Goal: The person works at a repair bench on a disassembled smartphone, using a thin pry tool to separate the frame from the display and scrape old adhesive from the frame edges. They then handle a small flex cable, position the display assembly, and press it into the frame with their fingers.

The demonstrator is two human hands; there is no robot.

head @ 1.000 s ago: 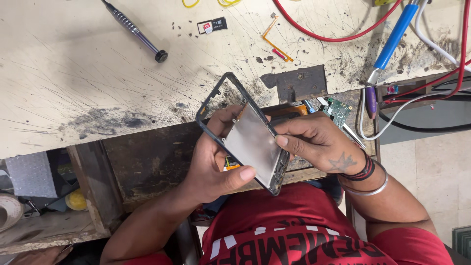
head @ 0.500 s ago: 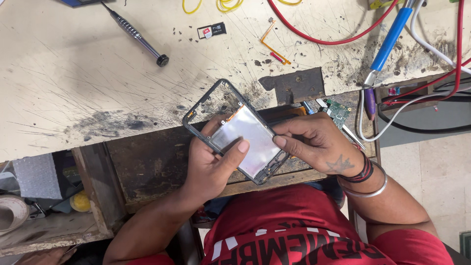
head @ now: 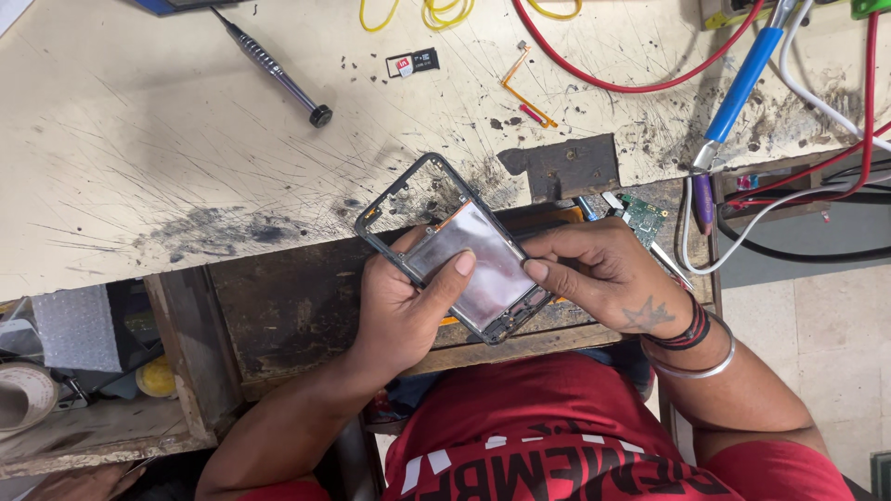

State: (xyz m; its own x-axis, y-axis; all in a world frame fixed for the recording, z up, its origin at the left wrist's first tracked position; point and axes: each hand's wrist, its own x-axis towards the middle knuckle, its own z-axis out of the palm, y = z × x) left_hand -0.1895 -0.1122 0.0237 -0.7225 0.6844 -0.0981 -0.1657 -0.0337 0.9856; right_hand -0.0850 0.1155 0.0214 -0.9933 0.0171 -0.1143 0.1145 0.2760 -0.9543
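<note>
I hold a stripped phone frame (head: 408, 190) with a shiny silver panel (head: 478, 264) set in its lower half, tilted over the front edge of the scratched workbench (head: 139, 158). My left hand (head: 404, 311) cradles the frame from below, thumb pressed on the silver panel. My right hand (head: 603, 274) grips the frame's right edge, its fingertips on the panel's right side. The frame's upper half is an empty dark outline.
A screwdriver (head: 274, 70) lies at the back left. A small card tray (head: 413, 63), an orange flex cable (head: 527, 88), red and yellow wires and a blue-handled tool (head: 742, 79) sit behind. A green circuit board (head: 640, 215) rests near my right hand. Tape roll (head: 23, 394) lower left.
The frame has turned flatter toward the camera and shifted slightly left. My left thumb moved up onto the silver panel; my right fingers stayed on the right edge.
</note>
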